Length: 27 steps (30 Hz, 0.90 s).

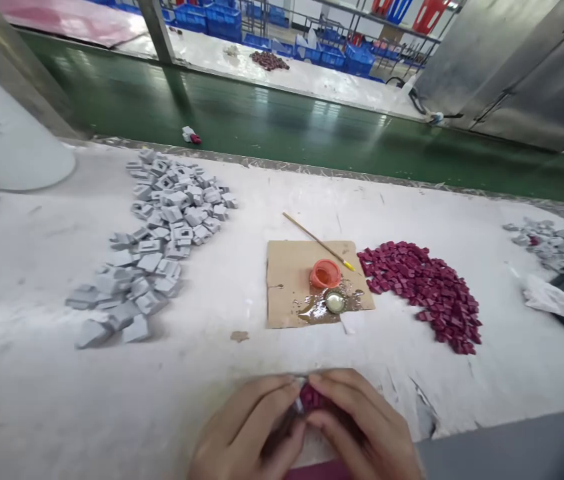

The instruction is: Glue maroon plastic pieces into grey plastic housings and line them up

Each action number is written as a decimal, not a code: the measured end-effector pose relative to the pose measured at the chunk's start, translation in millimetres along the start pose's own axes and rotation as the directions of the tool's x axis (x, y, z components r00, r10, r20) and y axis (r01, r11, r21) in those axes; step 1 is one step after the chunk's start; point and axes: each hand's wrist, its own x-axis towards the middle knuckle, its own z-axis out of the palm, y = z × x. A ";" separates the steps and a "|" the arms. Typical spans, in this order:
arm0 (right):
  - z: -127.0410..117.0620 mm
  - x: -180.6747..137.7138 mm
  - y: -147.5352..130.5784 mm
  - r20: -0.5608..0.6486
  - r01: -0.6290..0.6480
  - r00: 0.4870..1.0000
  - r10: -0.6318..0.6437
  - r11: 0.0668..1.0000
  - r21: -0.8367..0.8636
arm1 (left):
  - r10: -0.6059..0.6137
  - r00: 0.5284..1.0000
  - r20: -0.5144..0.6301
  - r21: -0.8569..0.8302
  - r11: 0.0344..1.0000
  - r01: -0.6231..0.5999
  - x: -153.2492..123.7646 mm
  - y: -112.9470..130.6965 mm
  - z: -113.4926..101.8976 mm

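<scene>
Head view: both hands meet at the near edge of the white table [37,373], fingertips pinched together over one small dark red piece [311,397].
Left hand [245,433]: fingers curled in, thumb and forefinger closing on the red piece from the left; something grey seems to sit under them, but it is too blurred to be sure.
Right hand [362,427]: fingers curled, gripping the same piece from the right.
Doing it well: judged from the grip, the piece should stay squarely between both thumbs, pressed evenly so it does not slip or twist, and kept low over the table.
Supplies: the grey blocks [155,250] lie heaped far left, the red pieces [425,290] far right, and between them a cardboard square [292,280] bears an orange cap [325,273], a wet smear with a small metal lid [335,301], and a thin brush [317,241] lying across its far corner.
Hidden: the palms and wrists are cut off by the near frame edge; the underside of the red piece is covered by fingers.
Hard to make out: what the smear on the cardboard is, and the grey heap [549,243] at far right.
</scene>
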 end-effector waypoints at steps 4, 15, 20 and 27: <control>-0.2 -1.4 -0.9 0.028 -0.009 1.000 0.009 1.000 0.010 | -0.047 0.998 -0.041 -0.124 0.991 0.042 5.8 4.8 0.8; -15.5 -9.9 -0.2 -0.215 -0.136 0.970 0.110 0.985 -0.110 | -0.114 0.992 -0.044 -0.193 0.976 0.104 4.3 7.4 3.3; -34.9 24.2 18.0 -0.298 -0.124 0.955 0.014 0.927 -0.354 | -0.075 0.996 -0.040 -0.172 0.983 0.067 4.9 4.4 3.1; -36.5 60.5 32.5 -0.131 0.087 0.976 -0.171 0.869 -0.487 | -0.092 0.991 -0.100 -0.181 0.981 0.073 4.6 4.9 7.8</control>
